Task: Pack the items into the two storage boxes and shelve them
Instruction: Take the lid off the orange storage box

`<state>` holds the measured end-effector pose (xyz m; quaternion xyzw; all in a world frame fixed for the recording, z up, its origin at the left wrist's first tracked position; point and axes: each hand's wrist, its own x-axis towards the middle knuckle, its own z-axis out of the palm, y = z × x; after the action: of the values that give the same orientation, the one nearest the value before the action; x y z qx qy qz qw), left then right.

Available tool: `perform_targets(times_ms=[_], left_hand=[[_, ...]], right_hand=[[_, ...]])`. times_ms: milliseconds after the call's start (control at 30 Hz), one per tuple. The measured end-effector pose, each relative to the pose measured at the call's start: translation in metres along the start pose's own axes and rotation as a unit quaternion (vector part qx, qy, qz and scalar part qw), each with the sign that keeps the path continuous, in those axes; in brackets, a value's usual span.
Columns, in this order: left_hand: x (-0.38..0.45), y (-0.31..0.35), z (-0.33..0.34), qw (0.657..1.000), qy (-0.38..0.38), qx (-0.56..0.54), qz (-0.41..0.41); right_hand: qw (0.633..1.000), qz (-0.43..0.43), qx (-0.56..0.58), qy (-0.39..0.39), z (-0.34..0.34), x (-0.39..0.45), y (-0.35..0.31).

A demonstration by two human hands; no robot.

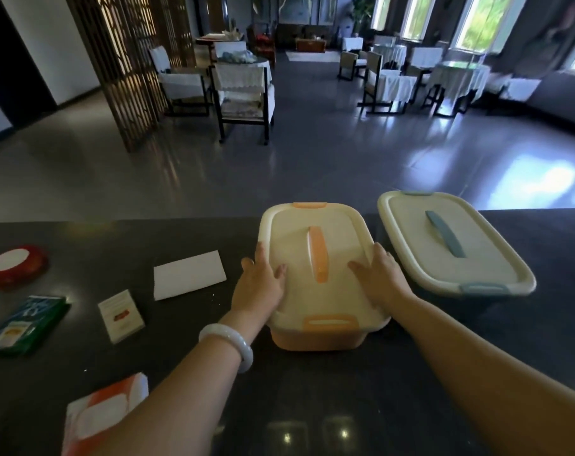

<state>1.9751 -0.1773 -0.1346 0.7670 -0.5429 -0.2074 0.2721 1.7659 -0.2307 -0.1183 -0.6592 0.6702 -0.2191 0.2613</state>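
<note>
Counter (312, 406), dark and glossy, is carrying everything. Nearest, at the left edge, an orange-and-white packet (105, 413) is lying. Beyond it a green box (26, 322), a small white card (121, 315), a flat white pad (189, 274) and a red round tin (14, 266) are sitting well apart, all left of the boxes. Orange storage box (319, 337) is standing in the middle with its lid on. Left hand (259, 287), bangle (228, 345) on the wrist, is gripping the lid's left edge, thumb on top and fingers curled over the rim. Right hand (379, 279) is gripping the right edge likewise. Blue-handled storage box (454, 245) is sitting just beside, to the right, lidded. Chairs (243, 100) and covered tables (460, 74) are standing far behind.
</note>
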Motion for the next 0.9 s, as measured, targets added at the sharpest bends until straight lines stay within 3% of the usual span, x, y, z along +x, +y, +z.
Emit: perform_targets(times_ms=[300, 900], left_hand=[[-0.087, -0.025, -0.015, 1.0, 0.004, 0.029, -0.007], [-0.289, -0.014, -0.001, 0.996, -0.001, 0.065, -0.055]], right_hand=[[1.0, 0.004, -0.007, 0.025, 0.011, -0.092, 0.008], [1.0, -0.021, -0.017, -0.014, -0.029, -0.259, 0.076]])
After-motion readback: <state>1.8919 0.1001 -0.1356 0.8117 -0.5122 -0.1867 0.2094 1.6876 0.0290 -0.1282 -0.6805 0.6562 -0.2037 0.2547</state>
